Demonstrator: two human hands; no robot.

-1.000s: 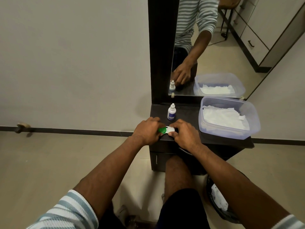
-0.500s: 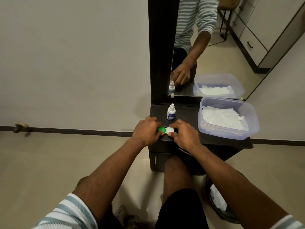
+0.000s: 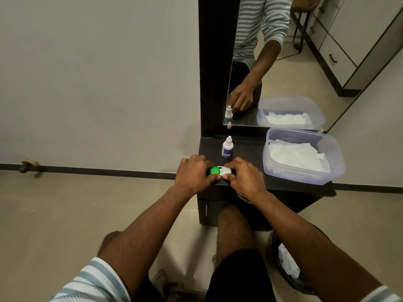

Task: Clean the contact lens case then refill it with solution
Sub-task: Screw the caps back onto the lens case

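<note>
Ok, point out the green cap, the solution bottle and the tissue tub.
green cap (image 3: 214, 170), head view, top of the cap.
solution bottle (image 3: 227, 150), head view, labelled body.
tissue tub (image 3: 267, 139), head view, left rim.

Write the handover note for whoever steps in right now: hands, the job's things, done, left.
Left hand grips the green cap of the contact lens case; right hand grips its white cap.
The case sits at the front edge of the dark table. The solution bottle stands capped just behind it; the tub of tissues is to the right.
Done: nothing visible; both caps on.
Left: open, clean, refill.
</note>
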